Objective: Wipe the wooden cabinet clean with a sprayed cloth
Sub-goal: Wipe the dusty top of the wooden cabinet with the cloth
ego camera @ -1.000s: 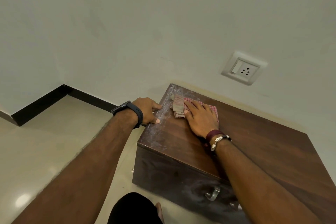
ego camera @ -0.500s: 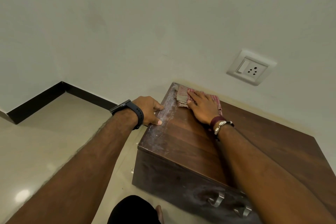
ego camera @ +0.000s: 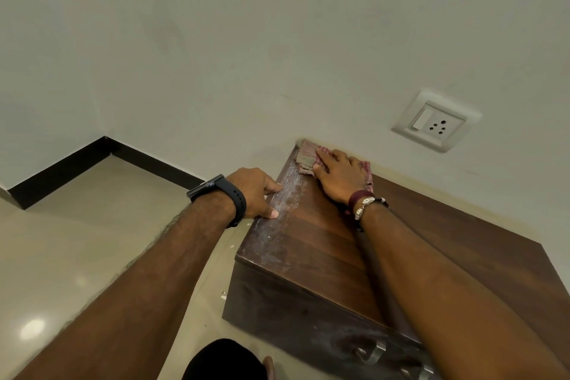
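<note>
A low dark wooden cabinet [ego camera: 438, 259] stands against the wall, its top dusty white along the left edge. A folded pink checked cloth [ego camera: 305, 157] lies at the top's far left corner, touching the wall. My right hand [ego camera: 337, 174] presses flat on the cloth, fingers spread, covering most of it. My left hand [ego camera: 256, 191], with a black watch on the wrist, grips the cabinet's left edge, thumb on the dusty strip.
A white wall socket with a switch [ego camera: 435, 122] sits above the cabinet's back edge. Metal handles [ego camera: 374, 352] show on the cabinet front. Beige tiled floor [ego camera: 71, 244] with a black skirting board [ego camera: 61, 168] spreads to the left. My knee [ego camera: 225, 361] is at the bottom.
My right hand has pushed the cloth away from me along the left side into the far corner by the wall. My left hand has stayed on the cabinet's edge.
</note>
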